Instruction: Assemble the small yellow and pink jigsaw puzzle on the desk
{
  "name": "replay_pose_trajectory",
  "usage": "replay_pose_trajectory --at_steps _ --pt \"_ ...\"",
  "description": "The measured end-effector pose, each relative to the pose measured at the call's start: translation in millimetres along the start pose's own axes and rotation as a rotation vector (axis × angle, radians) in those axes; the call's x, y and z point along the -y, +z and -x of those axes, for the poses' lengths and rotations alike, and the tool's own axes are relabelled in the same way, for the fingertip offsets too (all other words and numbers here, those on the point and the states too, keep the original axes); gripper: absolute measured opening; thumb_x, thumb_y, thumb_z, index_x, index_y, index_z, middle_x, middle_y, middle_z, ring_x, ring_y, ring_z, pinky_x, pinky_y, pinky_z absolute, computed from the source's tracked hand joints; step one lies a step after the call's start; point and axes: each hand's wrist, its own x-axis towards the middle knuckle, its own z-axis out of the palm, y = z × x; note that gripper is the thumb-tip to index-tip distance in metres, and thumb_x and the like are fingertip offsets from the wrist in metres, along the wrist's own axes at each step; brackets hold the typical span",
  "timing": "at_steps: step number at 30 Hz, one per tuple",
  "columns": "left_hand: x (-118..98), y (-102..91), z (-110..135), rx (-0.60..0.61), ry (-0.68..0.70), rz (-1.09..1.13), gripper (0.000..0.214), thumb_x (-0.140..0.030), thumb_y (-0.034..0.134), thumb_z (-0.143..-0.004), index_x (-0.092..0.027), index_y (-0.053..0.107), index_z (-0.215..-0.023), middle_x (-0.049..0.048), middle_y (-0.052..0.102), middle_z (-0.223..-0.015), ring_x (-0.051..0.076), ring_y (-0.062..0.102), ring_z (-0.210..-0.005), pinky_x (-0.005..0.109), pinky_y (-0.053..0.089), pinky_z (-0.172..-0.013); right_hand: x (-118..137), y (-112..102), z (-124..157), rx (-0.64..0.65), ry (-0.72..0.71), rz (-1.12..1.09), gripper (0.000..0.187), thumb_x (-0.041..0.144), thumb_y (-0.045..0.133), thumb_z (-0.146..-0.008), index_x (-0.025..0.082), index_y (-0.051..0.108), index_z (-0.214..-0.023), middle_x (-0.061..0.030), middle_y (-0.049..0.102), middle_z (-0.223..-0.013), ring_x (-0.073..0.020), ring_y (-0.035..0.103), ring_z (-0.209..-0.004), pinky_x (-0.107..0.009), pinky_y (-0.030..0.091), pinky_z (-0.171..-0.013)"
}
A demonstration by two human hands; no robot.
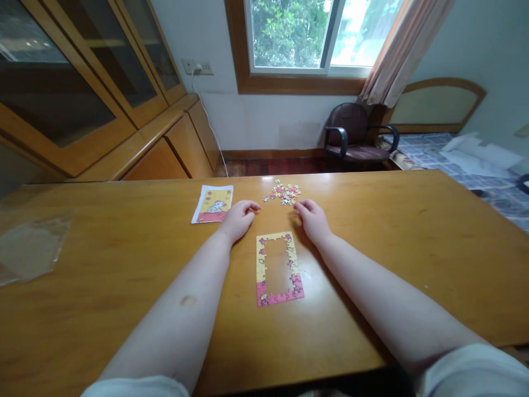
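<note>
While the middle of it shows only bare wood, the puzzle border (283, 298) lies flat on the worktop (372, 248) between the person's two forearms, a joined rectangle of pieces, yellow along the top and upper sides and pink at the bottom. Beyond it, near the far edge, is a small heap of loose puzzle pieces (286, 191), pink, yellow and pale, with a few strayed to its left. The right hand (314, 220) is just beside that heap, its fingers curled in towards the thumb; from where I stand I can't tell whether they pinch anything. The left hand (238, 219) lies on the other side, its fingers loosely bent and the thumb a little apart from them, with nothing visible between. Close by it is a picture card (212, 204) of a white animal on yellow and pink, its lower right corner partly hidden by that hand. Well off to the left there's a clear plastic sheet or bag (33, 248). Past the worktop I see a wooden cabinet (151, 149), a window (289, 33), a dark armchair (349, 129) and a bed (438, 154) with checked bedding.
</note>
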Motion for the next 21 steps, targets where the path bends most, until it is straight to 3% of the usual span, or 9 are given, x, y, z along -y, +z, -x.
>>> replay_pose_trajectory --at_steps 1,3,8,11,14,16,18,21 --pt "-1.0 0.3 0.6 -0.009 -0.023 0.039 0.024 -0.021 0.046 -0.073 -0.019 0.066 -0.086 0.0029 0.067 -0.088 0.019 0.061 -0.085 0.033 0.049 -0.082 -4.7 -1.0 -9.1 -0.073 0.077 -0.03 0.043 0.044 0.034 -0.089 0.013 0.058 -0.106 -0.0092 0.066 -0.097 -0.0176 0.061 -0.084 -0.03 0.048 -0.078" --pt "-2.6 1.7 0.4 -0.038 -0.07 0.119 0.017 -0.023 0.047 -0.072 -0.02 0.063 -0.076 0.0004 0.065 -0.076 0.018 0.06 -0.078 0.031 0.048 -0.076 -10.1 -2.8 -24.9 -0.102 0.127 -0.025 0.04 0.043 0.037 -0.085 0.014 0.057 -0.105 -0.0066 0.065 -0.093 -0.016 0.058 -0.077 -0.026 0.046 -0.071" --pt "-3.7 4.4 -8.2 -0.121 -0.224 0.244 0.011 -0.024 0.047 -0.069 -0.02 0.057 -0.066 -0.003 0.052 -0.057 0.014 0.048 -0.057 0.026 0.038 -0.056 -8.5 -8.4 -48.5 -0.071 0.111 -0.003 0.036 0.034 0.041 -0.076 0.014 0.058 -0.101 -0.0025 0.062 -0.082 -0.0139 0.053 -0.069 -0.024 0.043 -0.065" --pt "-3.8 5.7 -13.1 -0.173 -0.266 0.351 0.012 -0.027 0.046 -0.071 -0.02 0.051 -0.063 -0.005 0.039 -0.052 0.011 0.038 -0.05 0.024 0.029 -0.048 -8.3 -11.2 -51.7 -0.045 0.012 0.084 0.033 0.032 0.043 -0.076 0.015 0.062 -0.097 -0.0002 0.061 -0.075 -0.0135 0.052 -0.067 -0.023 0.041 -0.065" --pt "-6.0 9.7 -15.4 -0.176 -0.169 0.265 0.021 -0.03 0.045 -0.075 -0.02 0.042 -0.057 -0.005 0.033 -0.052 0.011 0.036 -0.053 0.025 0.028 -0.051 -9.9 -11.8 -50.8 0.002 -0.052 0.247 0.03 0.03 0.045 -0.077 0.017 0.068 -0.093 0.0005 0.061 -0.068 -0.0142 0.053 -0.064 -0.024 0.039 -0.064" --pt "-9.3 13.3 -16.4 -0.104 -0.108 0.129 0.028 -0.034 0.047 -0.076 -0.019 0.04 -0.053 -0.0043 0.035 -0.053 0.012 0.038 -0.056 0.026 0.029 -0.054 -9.7 -11.1 -49.8 0.005 -0.044 0.308 0.03 0.029 0.047 -0.079 0.019 0.071 -0.093 -0.0011 0.065 -0.07 -0.015 0.055 -0.066 -0.025 0.04 -0.065" --pt "-13.8 16.1 -17.2 -0.02 -0.074 0.039 0.029 -0.037 0.048 -0.079 -0.019 0.046 -0.057 -0.0037 0.043 -0.055 0.013 0.043 -0.059 0.026 0.03 -0.056 -7.7 -10.1 -49.0 0.019 -0.031 0.353 0.029 0.027 0.048 -0.08 0.022 0.073 -0.094 -0.0022 0.069 -0.076 -0.0161 0.058 -0.069 -0.026 0.041 -0.067" --pt "-21.6 17.8 -17.9 -0.006 -0.099 -0.079 0.027 -0.039 0.047 -0.083 -0.02 0.061 -0.071 -0.0013 0.056 -0.063 0.016 0.051 -0.064 0.027 0.033 -0.059 -3.0 -8.8 -47.8 0.066 -0.021 0.425 0.029 0.027 0.05 -0.08 0.027 0.075 -0.095 -0.0012 0.07 -0.076 -0.0168 0.059 -0.069 -0.026 0.042 -0.068"
